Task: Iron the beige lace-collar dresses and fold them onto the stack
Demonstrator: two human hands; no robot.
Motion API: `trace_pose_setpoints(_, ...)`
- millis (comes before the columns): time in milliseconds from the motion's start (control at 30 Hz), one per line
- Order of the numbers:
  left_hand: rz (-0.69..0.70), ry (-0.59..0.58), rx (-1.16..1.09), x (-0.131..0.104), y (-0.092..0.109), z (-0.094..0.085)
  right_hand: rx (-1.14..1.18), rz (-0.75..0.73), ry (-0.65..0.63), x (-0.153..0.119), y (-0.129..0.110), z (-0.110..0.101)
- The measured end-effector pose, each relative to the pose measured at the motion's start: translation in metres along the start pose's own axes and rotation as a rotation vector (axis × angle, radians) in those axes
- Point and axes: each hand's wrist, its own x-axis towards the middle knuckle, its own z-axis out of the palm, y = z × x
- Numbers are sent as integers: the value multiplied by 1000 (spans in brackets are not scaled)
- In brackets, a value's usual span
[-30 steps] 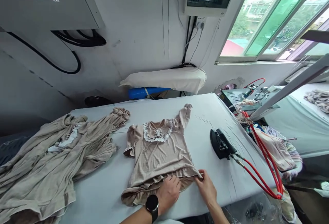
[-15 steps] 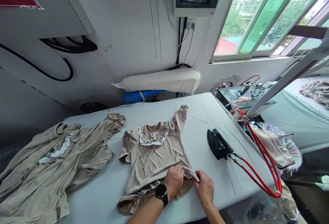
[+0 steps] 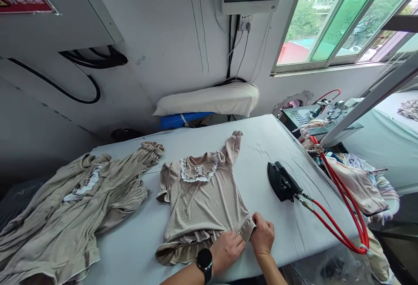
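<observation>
A small beige dress [image 3: 205, 202] with a white lace-trimmed collar and a ruffled hem lies front up on the white padded table [image 3: 127, 237]. At the lower right of its hem, my right hand [image 3: 263, 235] pinches the corner of the ruffle. My left hand [image 3: 227, 248], with a black watch on its wrist, lies at the hem beside it, fingers curled on the ruffle's edge. Some of the left fingertips are hidden. To the right, apart from both hands, a black steam iron [image 3: 283, 182] rests on the table.
Another larger beige garment [image 3: 88, 206] is spread across the table's left side. Red hoses [image 3: 339, 228] run from the iron past a slanting pole [image 3: 365, 102]. A padded white sleeve board [image 3: 209, 100] stands behind the table, and piled clothes [image 3: 359, 184] lie to the right.
My left hand has moved down and right from the skirt to the hem. The ruffle's right part now lies unfolded and flatter, with my right hand still at its corner. The view shifted slightly.
</observation>
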Motion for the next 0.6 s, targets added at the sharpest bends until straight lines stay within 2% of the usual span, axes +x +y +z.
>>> trace_pose_setpoints(67, -97, 33, -18, -4, -3, -5, 9, -81, 27, -1, 6, -7)
trace_pose_setpoints(133, -206, 62, -22, -7, -7, -11, 14, -228, 21, -1, 14, -15)
trace_pose_setpoints(233, -217, 39, -11, -4, -8, -11, -9, -416, -61, 3, 20, -24)
trace_pose_setpoints(300, -124, -2, -18, 2, -4, -5, -55, -398, -74, 6, 18, -22)
trace_pose_setpoints(400, -4, -41, -46, 4, 6, 1, -125, -265, -21, 6, 13, -12)
trace_pose_setpoints(467, -21, -20, -83, -8, 6, -8, -140, -190, 12, 1, 17, -10)
trace_pose_setpoints(533, -163, 55, -121, -35, -4, -26, -150, -164, 25, -8, 27, -18)
trace_pose_setpoints(600, -339, 122, -126, -75, -20, -47, -160, -209, 25, -19, 38, -32)
